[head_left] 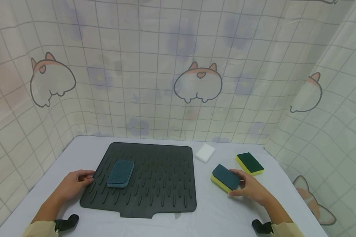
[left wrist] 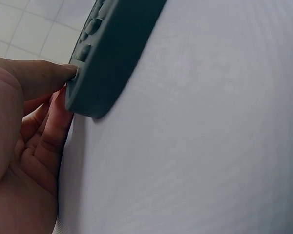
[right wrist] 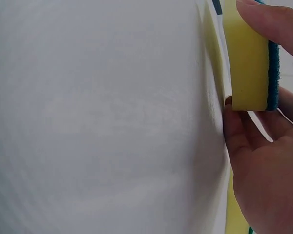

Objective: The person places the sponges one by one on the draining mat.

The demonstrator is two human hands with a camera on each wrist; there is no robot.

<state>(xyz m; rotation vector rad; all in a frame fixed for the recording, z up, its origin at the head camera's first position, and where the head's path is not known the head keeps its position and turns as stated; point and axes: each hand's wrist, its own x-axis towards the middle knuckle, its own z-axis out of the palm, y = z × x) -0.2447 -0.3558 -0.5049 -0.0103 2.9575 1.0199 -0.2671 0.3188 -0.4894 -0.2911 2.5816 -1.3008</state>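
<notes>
A dark grey-green ribbed draining mat (head_left: 154, 177) lies on the white table, and my left hand (head_left: 74, 184) pinches its left edge. The left wrist view has the thumb (left wrist: 49, 75) on the mat's ridged top and the other fingers below the rim. A blue scouring sponge (head_left: 120, 173) rests flat on the mat's left part. Right of the mat, my right hand (head_left: 249, 187) grips a yellow sponge with a teal scouring side (head_left: 226, 177), teal side up. In the right wrist view, thumb and fingers hold that sponge (right wrist: 251, 63) by opposite sides.
Behind the right hand sits another yellow sponge with a dark green top (head_left: 250, 163). A white sponge block (head_left: 205, 153) lies by the mat's back right corner. A white gridded curtain (head_left: 154, 82) with cartoon prints surrounds the table (head_left: 213, 219) at the back and sides.
</notes>
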